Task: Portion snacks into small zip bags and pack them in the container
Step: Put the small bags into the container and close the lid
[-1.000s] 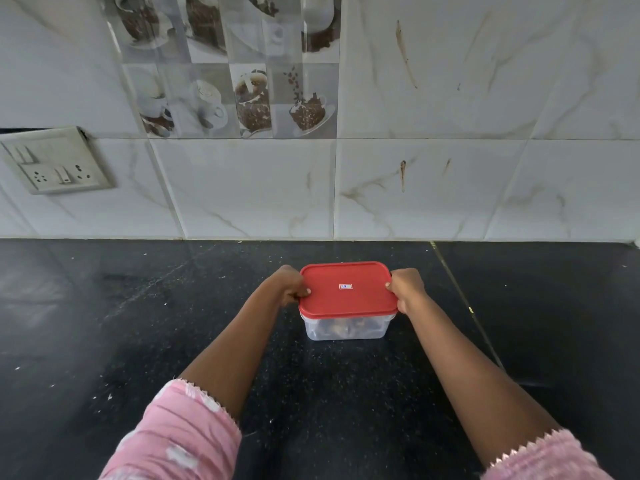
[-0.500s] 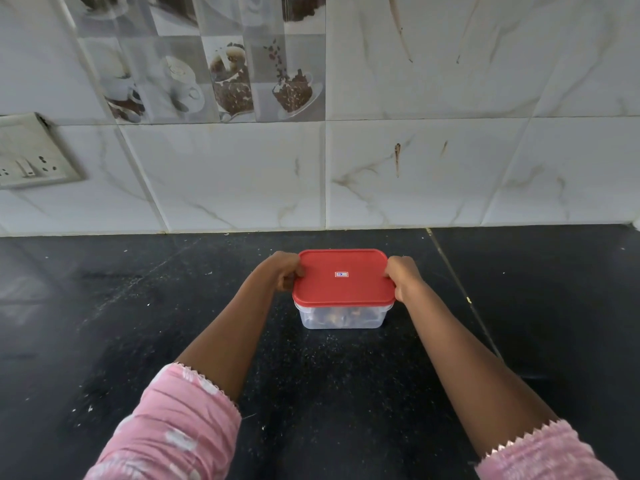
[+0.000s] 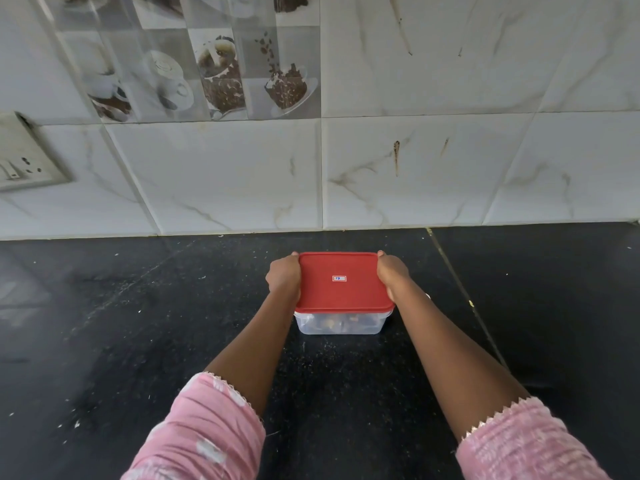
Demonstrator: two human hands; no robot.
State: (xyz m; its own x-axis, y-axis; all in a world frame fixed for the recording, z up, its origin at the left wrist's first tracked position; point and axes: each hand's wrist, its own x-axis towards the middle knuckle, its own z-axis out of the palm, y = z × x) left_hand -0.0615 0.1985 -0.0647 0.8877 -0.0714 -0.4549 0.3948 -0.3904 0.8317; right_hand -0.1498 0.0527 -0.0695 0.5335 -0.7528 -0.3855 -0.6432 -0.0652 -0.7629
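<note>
A clear plastic container (image 3: 341,323) with a red lid (image 3: 341,284) stands on the black counter, near the tiled wall. Brown snacks show dimly through its front wall; no zip bags can be made out. My left hand (image 3: 284,277) grips the lid's left edge, fingers curled over its far corner. My right hand (image 3: 393,275) grips the lid's right edge the same way. The lid lies flat on the container, a small sticker at its middle.
The black speckled counter (image 3: 138,341) stretches to both sides, with a seam line (image 3: 464,296) to the right of the container. A white marble-tiled wall (image 3: 415,174) rises close behind. A switch and socket plate (image 3: 24,164) sits on the wall at far left.
Both hands have slid further back along the lid's side edges toward its far corners. The camera view has shifted downward and closer; the container stays on the counter.
</note>
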